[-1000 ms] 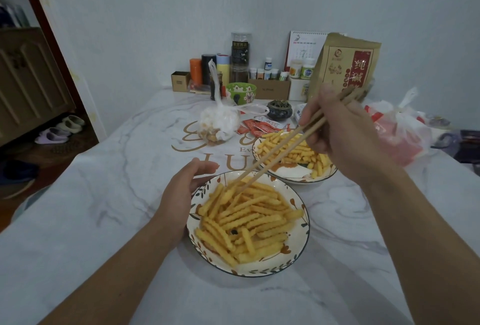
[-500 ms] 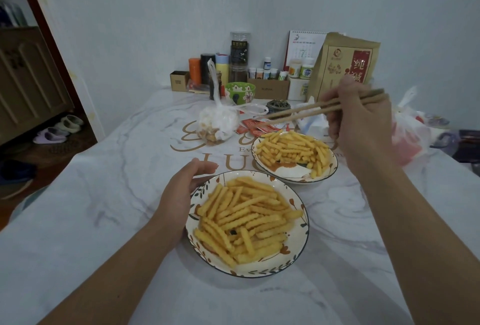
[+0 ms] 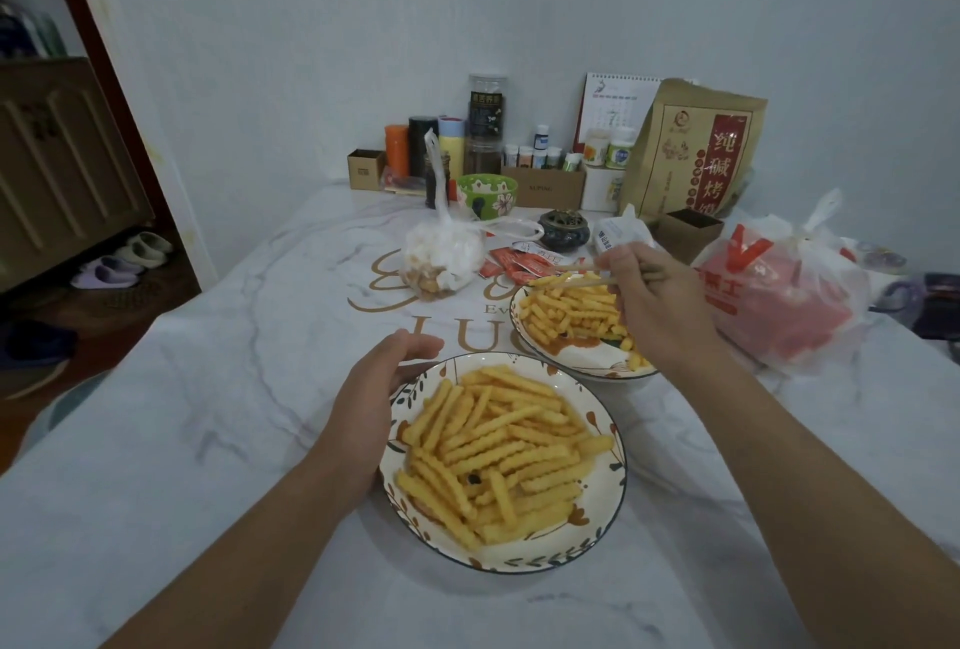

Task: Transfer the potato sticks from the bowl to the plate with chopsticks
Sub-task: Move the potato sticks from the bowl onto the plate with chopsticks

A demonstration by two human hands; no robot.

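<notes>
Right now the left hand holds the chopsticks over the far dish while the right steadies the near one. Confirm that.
Hands are swapped. In the head view the right hand holds the chopsticks over the far dish, while the left hand steadies the near dish.

On the brown paper bag (image 3: 693,149) we read a red panel with the yellow characters 纯碱烤, and a fourth one cut off below them. Gold lettering on the tablecloth (image 3: 208,388) gives us "LU" in large capitals, the rest hidden behind the bowls, with "Ev" in small type above it. The cardboard box (image 3: 543,187) carries a small printed word we cannot make out surely. The red plastic bag (image 3: 779,295) shows white characters, too creased for us to read. The jar label (image 3: 487,114) and the calendar (image 3: 613,103) are too small.
</notes>
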